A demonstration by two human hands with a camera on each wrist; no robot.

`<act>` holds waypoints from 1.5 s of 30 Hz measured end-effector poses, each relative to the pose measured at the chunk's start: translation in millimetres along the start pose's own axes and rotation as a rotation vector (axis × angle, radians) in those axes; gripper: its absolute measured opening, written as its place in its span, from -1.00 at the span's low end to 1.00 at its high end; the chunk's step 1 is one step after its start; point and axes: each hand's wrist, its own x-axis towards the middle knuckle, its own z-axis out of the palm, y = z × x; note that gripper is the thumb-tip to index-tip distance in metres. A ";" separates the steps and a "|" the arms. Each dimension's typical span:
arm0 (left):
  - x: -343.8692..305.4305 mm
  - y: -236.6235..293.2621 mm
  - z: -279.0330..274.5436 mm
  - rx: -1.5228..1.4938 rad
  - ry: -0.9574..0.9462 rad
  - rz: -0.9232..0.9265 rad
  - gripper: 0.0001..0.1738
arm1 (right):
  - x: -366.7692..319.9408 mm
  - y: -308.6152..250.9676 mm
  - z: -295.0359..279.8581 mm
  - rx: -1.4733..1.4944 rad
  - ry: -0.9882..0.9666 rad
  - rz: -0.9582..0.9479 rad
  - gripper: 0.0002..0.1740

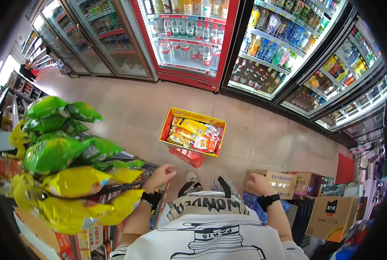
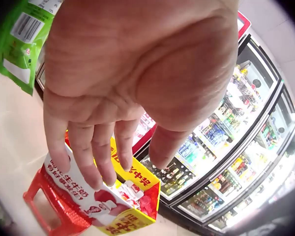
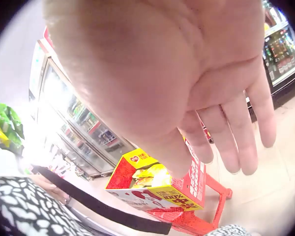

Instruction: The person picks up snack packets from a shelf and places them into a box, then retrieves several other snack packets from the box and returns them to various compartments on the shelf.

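Ahead of the person, a yellow and red carton filled with snack packets stands on a red plastic stool. My left hand hangs loose beside the rack of chip bags, holding nothing. In the left wrist view its relaxed fingers overlap the carton. My right hand is over the cardboard boxes at the right, also holding nothing. The right wrist view shows that palm with its fingers extended, and the carton lies beyond it.
Green chip bags and yellow chip bags crowd the left side. A red drinks fridge and several other glass-door fridges line the far wall. Cardboard boxes stand at the right. Tiled floor surrounds the stool.
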 end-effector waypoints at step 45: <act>29.8 -8.1 172.3 -0.772 0.396 -0.568 -0.71 | 348.1 -84.4 140.7 0.086 -0.474 0.332 -0.40</act>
